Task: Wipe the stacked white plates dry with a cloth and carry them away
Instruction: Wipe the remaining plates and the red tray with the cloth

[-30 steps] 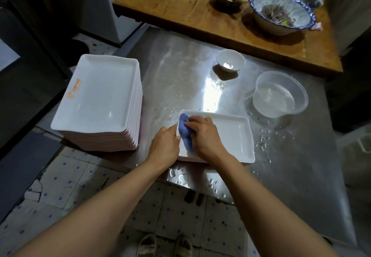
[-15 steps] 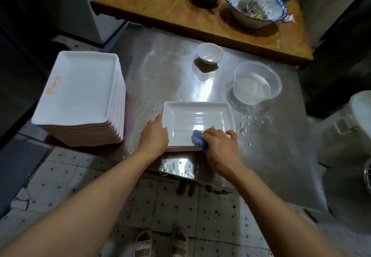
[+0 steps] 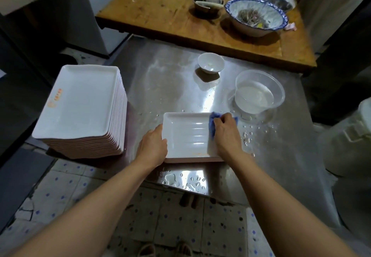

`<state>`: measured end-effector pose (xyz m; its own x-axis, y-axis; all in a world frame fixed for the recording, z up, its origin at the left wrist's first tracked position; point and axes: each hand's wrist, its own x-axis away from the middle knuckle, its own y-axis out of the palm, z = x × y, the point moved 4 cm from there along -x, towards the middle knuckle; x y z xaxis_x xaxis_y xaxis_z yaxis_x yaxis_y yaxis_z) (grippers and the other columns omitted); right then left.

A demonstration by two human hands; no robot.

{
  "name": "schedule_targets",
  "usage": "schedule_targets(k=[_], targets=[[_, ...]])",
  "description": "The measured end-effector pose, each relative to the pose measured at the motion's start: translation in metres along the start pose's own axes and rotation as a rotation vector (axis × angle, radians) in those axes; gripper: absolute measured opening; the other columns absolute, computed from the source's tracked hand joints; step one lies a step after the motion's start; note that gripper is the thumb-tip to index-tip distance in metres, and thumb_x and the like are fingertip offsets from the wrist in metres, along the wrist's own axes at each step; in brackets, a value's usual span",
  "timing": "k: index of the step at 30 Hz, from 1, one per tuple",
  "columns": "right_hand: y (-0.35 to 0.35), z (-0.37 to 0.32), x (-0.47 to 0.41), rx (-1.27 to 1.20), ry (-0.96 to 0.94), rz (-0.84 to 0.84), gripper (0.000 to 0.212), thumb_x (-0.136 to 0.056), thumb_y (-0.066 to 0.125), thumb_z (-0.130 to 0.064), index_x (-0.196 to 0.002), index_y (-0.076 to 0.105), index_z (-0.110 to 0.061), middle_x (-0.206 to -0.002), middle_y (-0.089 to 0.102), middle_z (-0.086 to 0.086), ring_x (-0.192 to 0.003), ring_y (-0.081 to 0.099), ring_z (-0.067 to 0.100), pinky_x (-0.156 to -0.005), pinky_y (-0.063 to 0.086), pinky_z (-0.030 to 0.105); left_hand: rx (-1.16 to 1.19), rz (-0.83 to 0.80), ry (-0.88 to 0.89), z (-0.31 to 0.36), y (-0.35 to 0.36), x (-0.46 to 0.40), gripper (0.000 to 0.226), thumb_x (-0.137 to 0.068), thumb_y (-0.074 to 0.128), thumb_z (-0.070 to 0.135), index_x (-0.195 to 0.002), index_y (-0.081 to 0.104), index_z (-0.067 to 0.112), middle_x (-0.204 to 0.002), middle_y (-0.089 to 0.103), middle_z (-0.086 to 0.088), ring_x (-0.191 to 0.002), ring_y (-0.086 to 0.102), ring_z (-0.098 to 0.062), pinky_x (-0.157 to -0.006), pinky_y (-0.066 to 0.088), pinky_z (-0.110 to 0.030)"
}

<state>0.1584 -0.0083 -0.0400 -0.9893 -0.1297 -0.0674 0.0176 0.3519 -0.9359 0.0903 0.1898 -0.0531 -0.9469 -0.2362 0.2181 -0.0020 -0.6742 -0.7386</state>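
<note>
The right hand (image 3: 225, 134) had its fingers curled round a bunched blue cloth (image 3: 213, 123) and pressed it into the far right corner of the plate (image 3: 184, 134), knuckles up, the cloth showing on both sides of the fist. The left hand (image 3: 153, 148) gripped the plate's left rim, thumb over the lip and the other fingers seemingly down the outside edge, pinning it to the steel table (image 3: 160, 80). The plate lay near the table's front edge, seemingly on one or two others, with a tall stack (image 3: 84, 104) well apart to the left and droplets all round it. Streaks still shone across the plate's floor, so the wipe looked unfinished. To do it well, the person would likely need to drag the cloth in overlapping passes from that corner back toward the left, run it into the corners and rim, and keep the left grip firm, since a wet plate on wet steel near an edge could slide off.
</note>
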Motion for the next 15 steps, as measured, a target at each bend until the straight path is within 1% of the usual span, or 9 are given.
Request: schedule_targets(k=[1,2,4,5,8,10,12,14,15], targets=[[0.003,-0.011,0.0,-0.054,-0.033,-0.014,0.028,-0.091,0.041,-0.005,-0.111,0.06,0.001,-0.118,0.05,0.019,-0.108,0.048,0.031,-0.091,0.035,0.036,0.009,0.002,-0.003,-0.001,0.0,0.0,0.042,-0.088,0.043,0.007,-0.129,0.049,0.013,-0.119,0.059,-0.012,-0.104,0.054,-0.03,-0.086,0.046,-0.037],[0.006,-0.023,0.002,-0.049,-0.106,-0.036,0.03,-0.087,0.045,-0.003,-0.111,0.062,0.0,-0.118,0.051,0.02,-0.106,0.049,0.034,-0.089,0.035,0.035,0.016,0.005,-0.005,-0.001,0.0,0.0,0.041,-0.088,0.043,0.006,-0.128,0.05,0.013,-0.118,0.059,-0.012,-0.104,0.054,-0.03,-0.085,0.046,-0.037],[0.018,-0.04,0.011,-0.112,-0.202,-0.138,0.036,-0.081,0.053,-0.001,-0.116,0.063,0.0,-0.118,0.052,0.023,-0.104,0.049,0.037,-0.086,0.037,0.037,0.031,0.014,-0.01,-0.001,-0.001,-0.001,0.041,-0.088,0.043,0.006,-0.128,0.05,0.013,-0.117,0.059,-0.014,-0.103,0.054,-0.031,-0.085,0.047,-0.039],[0.022,-0.05,0.018,-0.12,-0.252,-0.189,0.038,-0.081,0.055,-0.003,-0.119,0.062,-0.002,-0.121,0.051,0.022,-0.105,0.048,0.038,-0.087,0.037,0.038,0.036,0.02,-0.015,-0.001,-0.002,0.0,0.042,-0.087,0.043,0.006,-0.128,0.05,0.013,-0.117,0.059,-0.015,-0.103,0.055,-0.033,-0.085,0.047,-0.041],[0.026,-0.067,0.038,-0.15,-0.391,-0.307,0.04,-0.088,0.054,-0.013,-0.128,0.057,-0.015,-0.135,0.045,0.012,-0.115,0.041,0.034,-0.097,0.035,0.038,0.077,0.019,-0.021,0.0,-0.002,0.002,0.042,-0.087,0.044,0.007,-0.128,0.051,0.014,-0.115,0.061,-0.016,-0.1,0.057,-0.036,-0.085,0.05,-0.045],[0.022,-0.062,0.051,-0.117,-0.445,-0.365,0.041,-0.09,0.053,-0.018,-0.131,0.054,-0.022,-0.139,0.042,0.005,-0.117,0.039,0.029,-0.098,0.035,0.038,0.125,0.018,-0.027,0.0,-0.002,0.003,0.04,-0.087,0.044,0.008,-0.126,0.052,0.012,-0.116,0.061,-0.017,-0.101,0.058,-0.036,-0.086,0.05,-0.046],[0.013,-0.045,0.059,-0.029,-0.447,-0.385,0.044,-0.087,0.053,-0.019,-0.131,0.052,-0.025,-0.14,0.041,0.0,-0.116,0.041,0.027,-0.092,0.035,0.035,0.082,0.025,-0.043,0.001,0.0,0.001,0.04,-0.087,0.043,0.006,-0.126,0.052,0.01,-0.118,0.06,-0.018,-0.103,0.056,-0.035,-0.087,0.049,-0.043],[0.002,-0.025,0.062,0.039,-0.388,-0.37,0.049,-0.084,0.051,-0.012,-0.13,0.052,-0.027,-0.139,0.042,-0.002,-0.115,0.043,0.027,-0.084,0.032,0.032,0.025,0.042,-0.069,0.001,0.001,0.0,0.04,-0.087,0.042,0.004,-0.125,0.051,0.008,-0.118,0.059,-0.019,-0.103,0.055,-0.035,-0.084,0.047,-0.038],[-0.004,-0.016,0.061,0.057,-0.353,-0.368,0.051,-0.082,0.05,-0.008,-0.129,0.052,-0.027,-0.137,0.043,-0.001,-0.115,0.042,0.027,-0.082,0.029,0.032,0.013,0.047,-0.077,0.001,0.002,0.0,0.039,-0.086,0.041,0.003,-0.124,0.051,0.007,-0.117,0.059,-0.019,-0.103,0.055,-0.035,-0.084,0.047,-0.038]])
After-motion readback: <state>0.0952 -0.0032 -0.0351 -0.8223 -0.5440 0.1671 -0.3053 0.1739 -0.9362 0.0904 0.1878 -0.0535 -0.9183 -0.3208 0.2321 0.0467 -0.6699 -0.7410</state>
